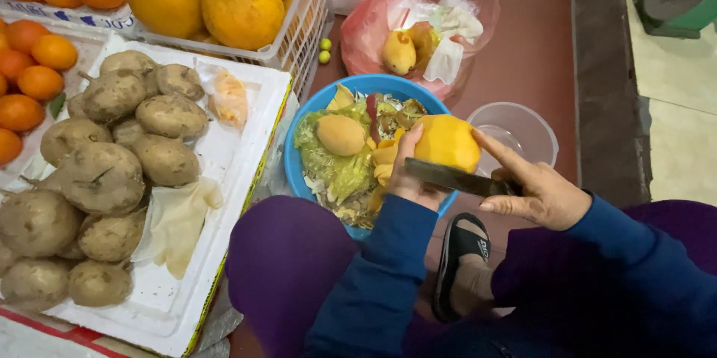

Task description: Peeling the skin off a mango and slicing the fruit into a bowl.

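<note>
The left hand (413, 175) grips a peeled yellow mango (447, 143), its fingers clamped around the fruit's left side with the thumb lying up along the flesh. The mango is held in the air just above the right rim of a blue basin (299, 179) that stands on the reddish-brown floor (538, 52). The right hand (539, 192) holds a dark-bladed knife (457, 177); its fingers are closed on the handle, with the forefinger stretched out toward the top of the mango. The blade lies almost level, its flat passing under the fruit and touching the left hand's fingers.

Inside the basin lie yellow peelings, crumpled green plastic and one peeled, tan mango stone (340, 135) near the middle. Just beyond the basin's right edge a clear plastic tub (523, 130) stands on the floor. Behind the basin, at its far edge, a pink plastic bag (418, 22) sits open with an unpeeled mango and white paper scraps in it. Two small green fruits (325, 50) lie on the floor between the bag and a white wire basket (299, 37) of large yellow-orange papayas (240, 5).

Left of the basin, a white foam tray (239, 149) carries a heap of brown, earthy tubers (104, 171), spread from its near left corner toward its far edge. Oranges (33, 67) fill the far left corner of the view. Below the hands, a foot in a black sandal (461, 253) rests on the floor, between purple trouser legs and blue sleeves.
</note>
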